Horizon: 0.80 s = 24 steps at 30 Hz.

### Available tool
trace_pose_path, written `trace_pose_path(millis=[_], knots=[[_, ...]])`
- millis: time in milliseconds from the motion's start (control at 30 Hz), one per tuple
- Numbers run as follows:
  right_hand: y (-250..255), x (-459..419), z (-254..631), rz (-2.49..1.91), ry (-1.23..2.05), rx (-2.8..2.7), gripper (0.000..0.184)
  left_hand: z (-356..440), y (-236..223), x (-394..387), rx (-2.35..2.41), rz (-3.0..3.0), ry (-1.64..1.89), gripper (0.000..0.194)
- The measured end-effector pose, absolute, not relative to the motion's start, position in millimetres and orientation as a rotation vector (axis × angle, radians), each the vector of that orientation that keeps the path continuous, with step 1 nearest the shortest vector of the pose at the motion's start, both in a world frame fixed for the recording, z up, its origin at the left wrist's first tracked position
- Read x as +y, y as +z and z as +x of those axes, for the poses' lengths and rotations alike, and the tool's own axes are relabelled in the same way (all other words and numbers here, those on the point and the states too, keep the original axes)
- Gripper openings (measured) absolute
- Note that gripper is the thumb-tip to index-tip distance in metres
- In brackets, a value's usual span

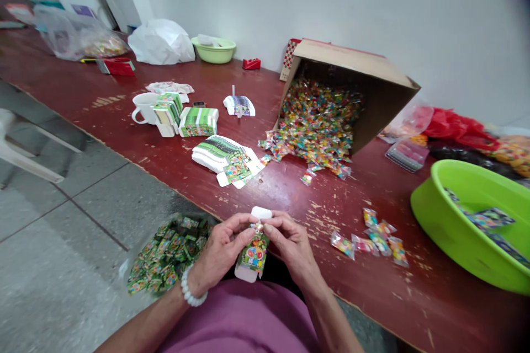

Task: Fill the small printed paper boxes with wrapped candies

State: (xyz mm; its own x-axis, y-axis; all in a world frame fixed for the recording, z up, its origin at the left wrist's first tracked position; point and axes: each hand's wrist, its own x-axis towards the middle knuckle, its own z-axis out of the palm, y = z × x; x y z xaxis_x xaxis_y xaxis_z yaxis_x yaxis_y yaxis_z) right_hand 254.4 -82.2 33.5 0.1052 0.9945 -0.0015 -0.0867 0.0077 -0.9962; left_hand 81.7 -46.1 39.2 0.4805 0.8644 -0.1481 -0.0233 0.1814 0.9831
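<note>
Both my hands pinch a small green printed carton (pixel 253 251) with open white flaps, held over my lap at the table's near edge. My left hand (pixel 221 251) grips its left side, fingers closed, a white bead bracelet on the wrist. My right hand (pixel 292 245) pinches its top right. Several small candy packets (pixel 368 237) lie on the table just right of my hands. A pile of flat unfolded cartons (pixel 226 157) lies ahead of my hands.
A tipped cardboard box (pixel 372 99) spills colourful candy packets (pixel 314 127). A green basin (pixel 476 226) stands at the right. A bag of filled cartons (pixel 168 253) sits below left, off the red table (pixel 290 187). Further back: a white mug (pixel 144 107), carton stacks (pixel 199 121), another basin (pixel 213 49).
</note>
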Motion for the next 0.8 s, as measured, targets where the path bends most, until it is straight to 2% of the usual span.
trace_pose_path(millis=[267,400,633,733,800], knots=[[35.5,-81.2,254.1,-1.174,1.381,-0.852,0.026,81.9,43.1,-44.8,0.884,1.197,0.745,0.023],[35.5,-78.8,251.1,-1.121,1.393,-0.672,0.036,81.6,44.7,-44.9,0.904,1.221,0.728,0.023],[32.8,-78.1,255.9,-1.203,1.294,-0.915,0.026,80.5,44.7,-43.1,0.887,1.195,0.696,0.028],[32.3,-76.4,255.9,-1.16,1.259,-0.852,0.025,81.0,46.2,-43.9,0.88,1.217,0.672,0.025],[34.5,-75.6,256.0,-1.144,1.291,-0.758,0.038,82.2,47.5,-45.5,0.877,1.211,0.676,0.024]])
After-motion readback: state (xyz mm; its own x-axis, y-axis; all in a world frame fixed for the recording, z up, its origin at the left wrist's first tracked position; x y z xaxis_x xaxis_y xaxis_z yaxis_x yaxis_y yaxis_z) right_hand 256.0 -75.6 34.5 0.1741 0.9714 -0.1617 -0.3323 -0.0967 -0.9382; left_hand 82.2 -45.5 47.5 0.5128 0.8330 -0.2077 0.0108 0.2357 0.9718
